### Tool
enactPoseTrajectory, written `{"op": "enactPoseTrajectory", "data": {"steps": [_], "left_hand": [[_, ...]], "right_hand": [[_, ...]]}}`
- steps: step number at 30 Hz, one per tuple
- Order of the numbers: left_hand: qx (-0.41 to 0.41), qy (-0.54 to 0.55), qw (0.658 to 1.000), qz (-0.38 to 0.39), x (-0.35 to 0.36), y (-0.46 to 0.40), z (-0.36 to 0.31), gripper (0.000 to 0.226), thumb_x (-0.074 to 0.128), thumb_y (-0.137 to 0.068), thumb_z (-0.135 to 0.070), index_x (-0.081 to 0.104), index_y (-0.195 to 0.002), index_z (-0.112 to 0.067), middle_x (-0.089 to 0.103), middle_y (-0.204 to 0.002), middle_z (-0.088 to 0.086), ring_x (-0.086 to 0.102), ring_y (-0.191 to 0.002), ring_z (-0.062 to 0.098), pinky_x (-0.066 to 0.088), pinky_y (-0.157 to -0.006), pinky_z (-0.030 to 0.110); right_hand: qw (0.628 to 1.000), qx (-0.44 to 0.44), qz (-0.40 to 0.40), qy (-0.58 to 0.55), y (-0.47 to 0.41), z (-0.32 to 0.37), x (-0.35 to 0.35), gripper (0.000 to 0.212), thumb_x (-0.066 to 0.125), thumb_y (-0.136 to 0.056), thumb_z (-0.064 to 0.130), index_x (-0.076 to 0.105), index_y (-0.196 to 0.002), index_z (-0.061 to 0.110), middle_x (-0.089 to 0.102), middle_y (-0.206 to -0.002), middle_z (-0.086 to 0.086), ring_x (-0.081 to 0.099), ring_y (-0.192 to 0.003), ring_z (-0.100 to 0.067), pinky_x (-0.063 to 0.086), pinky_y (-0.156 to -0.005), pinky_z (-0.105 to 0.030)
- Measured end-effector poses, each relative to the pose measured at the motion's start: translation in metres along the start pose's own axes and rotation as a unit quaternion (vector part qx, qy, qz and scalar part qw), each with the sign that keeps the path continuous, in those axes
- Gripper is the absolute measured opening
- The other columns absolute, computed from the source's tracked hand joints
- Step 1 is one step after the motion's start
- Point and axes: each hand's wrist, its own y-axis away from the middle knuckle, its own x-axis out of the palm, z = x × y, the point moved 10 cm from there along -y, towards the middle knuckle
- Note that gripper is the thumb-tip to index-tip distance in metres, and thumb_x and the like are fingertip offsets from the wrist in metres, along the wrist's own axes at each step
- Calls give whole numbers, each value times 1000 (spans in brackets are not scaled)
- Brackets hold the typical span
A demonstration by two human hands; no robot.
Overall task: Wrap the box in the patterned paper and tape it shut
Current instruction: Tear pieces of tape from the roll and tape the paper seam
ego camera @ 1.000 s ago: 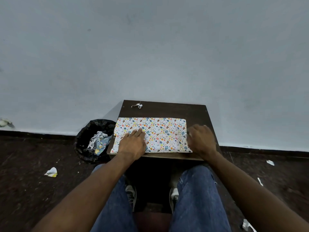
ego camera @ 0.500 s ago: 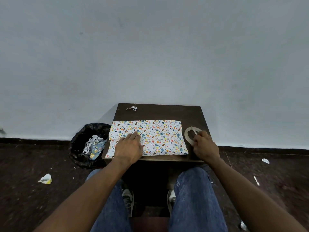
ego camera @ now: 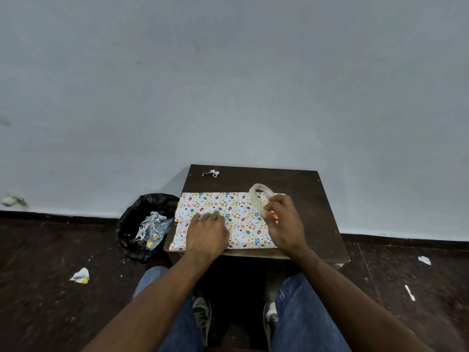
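Note:
The patterned paper point(ego camera: 238, 212), white with small coloured shapes, lies folded flat over the box on a small dark wooden table point(ego camera: 304, 184); the box itself is hidden under it. My left hand point(ego camera: 206, 233) presses down flat on the left part of the paper, over the folded seam. My right hand point(ego camera: 285, 224) holds a roll of clear tape point(ego camera: 257, 198) tilted up above the right end of the paper. Something orange shows between the fingers of that hand.
A black bin point(ego camera: 146, 227) with paper scraps stands on the floor left of the table. A small paper scrap point(ego camera: 212, 173) lies at the table's far left corner. Crumpled scraps point(ego camera: 80, 276) dot the dark floor. A pale wall rises right behind the table.
My right hand has lifted the tape roll off the table's right side and carried it left, over the paper's right end. My left hand has stayed pressed on the paper.

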Motion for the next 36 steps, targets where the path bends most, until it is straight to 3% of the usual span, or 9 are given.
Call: {"op": "enactPoseTrajectory", "data": {"steps": [5, 15, 18, 20, 23, 27, 30, 33, 36], "left_hand": [[-64, 84, 994, -18, -15, -7, 15, 23, 49, -92, -35, 69, -93, -22, 71, -99, -1, 62, -103, 19, 21, -116, 43], [-83, 217, 971, -54, -20, -11, 30, 24, 52, -95, -28, 72, -109, -22, 74, -97, -1, 65, -94, 20, 27, -116, 43], [-119, 371, 918, -70, -18, -9, 36, 25, 54, -95, -35, 73, -95, -20, 73, -87, -4, 65, -78, 16, 51, -86, 40], [-130, 481, 865, -67, -17, -9, 31, 49, 50, -91, -52, 71, -84, -9, 70, -75, 4, 62, -69, 19, 51, -71, 41], [-178, 627, 757, -43, -10, -7, 21, 62, 53, -87, -58, 67, -86, 3, 67, -79, 12, 59, -75, 21, 48, -71, 39], [-239, 760, 604, 18, 5, -3, 6, 22, 62, -96, -24, 70, -96, -3, 75, -91, 14, 72, -84, 26, 58, -77, 37], [-230, 814, 533, 39, 6, 0, -1, 18, 60, -96, -21, 67, -105, -6, 76, -92, 10, 73, -83, 19, 58, -72, 31], [-218, 836, 502, 35, 2, 0, 1, 19, 59, -96, -17, 66, -110, -6, 75, -95, 10, 73, -86, 20, 57, -81, 34], [-195, 839, 505, 51, -5, 2, -2, 13, 59, -95, -12, 66, -105, -7, 75, -97, 12, 73, -87, 23, 56, -82, 36]], "right_hand": [[997, -23, 7, -74, 2, 28, 34, 13, 69, -90, 18, 66, -100, 10, 48, -118, 7, 52, -100, -8, 48, -71, -24], [991, -37, 13, -129, 14, 34, 49, 22, 59, -96, 27, 62, -101, 6, 44, -108, 7, 47, -91, 0, 44, -65, -19], [989, -22, 9, -143, 11, 30, 48, 17, 62, -97, 24, 62, -98, 7, 44, -108, 6, 49, -97, 2, 50, -66, -31], [988, -28, 9, -149, 12, 31, 48, 20, 61, -95, 27, 62, -99, 7, 45, -108, 5, 49, -98, 1, 52, -67, -34], [987, -33, 22, -153, 16, 32, 51, 28, 59, -94, 33, 63, -103, 7, 44, -112, 5, 48, -101, 4, 49, -71, -24], [987, -31, 33, -156, 17, 30, 51, 18, 68, -92, 25, 69, -102, 10, 43, -121, 8, 42, -114, 12, 44, -79, -12], [986, -46, 31, -155, 17, 30, 42, 13, 70, -91, 23, 73, -101, 16, 44, -128, 9, 44, -116, 12, 43, -78, -5], [989, -47, -21, -139, 18, 18, 19, 13, 73, -89, 14, 74, -101, 16, 48, -132, 4, 50, -115, 2, 44, -79, -3], [991, 4, -108, -74, 15, -14, -11, 14, 74, -86, 9, 75, -100, 10, 54, -128, -7, 55, -111, -11, 51, -82, -18]]}}
